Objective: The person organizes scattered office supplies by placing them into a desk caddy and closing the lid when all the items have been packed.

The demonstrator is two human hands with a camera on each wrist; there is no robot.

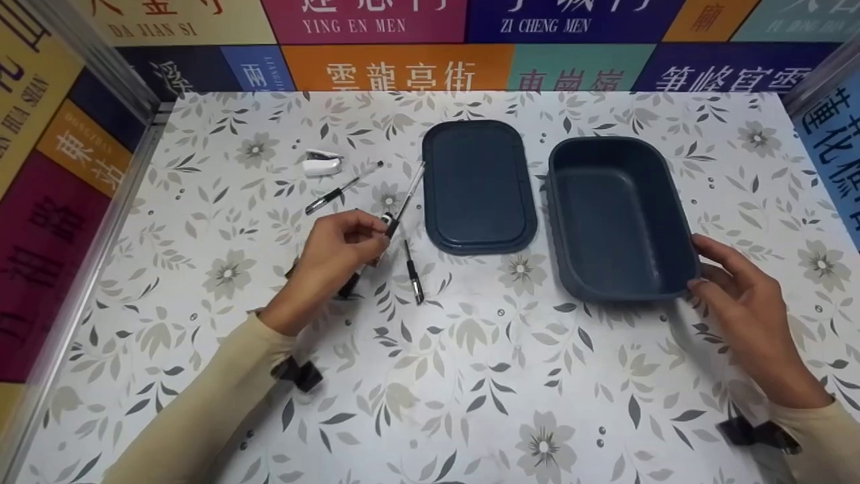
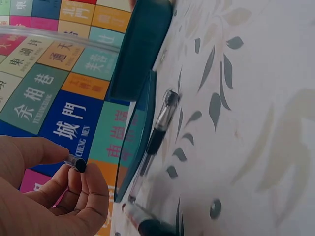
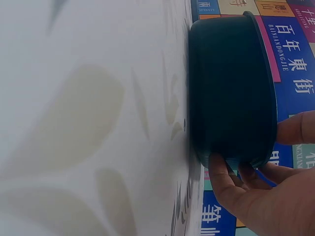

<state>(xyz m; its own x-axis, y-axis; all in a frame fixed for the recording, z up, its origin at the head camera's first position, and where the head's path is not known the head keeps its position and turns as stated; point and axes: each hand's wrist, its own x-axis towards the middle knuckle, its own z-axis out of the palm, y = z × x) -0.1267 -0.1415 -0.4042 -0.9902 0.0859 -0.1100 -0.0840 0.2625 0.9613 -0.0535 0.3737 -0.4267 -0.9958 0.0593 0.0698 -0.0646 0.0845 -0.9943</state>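
Note:
My left hand (image 1: 346,243) pinches a slim pen (image 1: 407,195) between thumb and fingertips. Its clear, dark-tipped end shows in the left wrist view, while the fingers hide part of it. Beneath that hand lies a black item (image 1: 349,286), mostly covered. Another pen (image 1: 413,277) with a black grip rests just right of the hand, and a third pen (image 1: 332,195) lies beyond it. My right hand (image 1: 749,306) holds the near right corner of a deep, dark blue open box (image 1: 563,272), its fingers curved against the outer wall and rim.
A dark blue lid (image 1: 478,188) lies flat between the pens and the box. A small white stapler (image 1: 322,163) sits at the far left. The table's floral cloth (image 1: 470,376) runs back to a wall of coloured panels (image 1: 403,67) with lettering.

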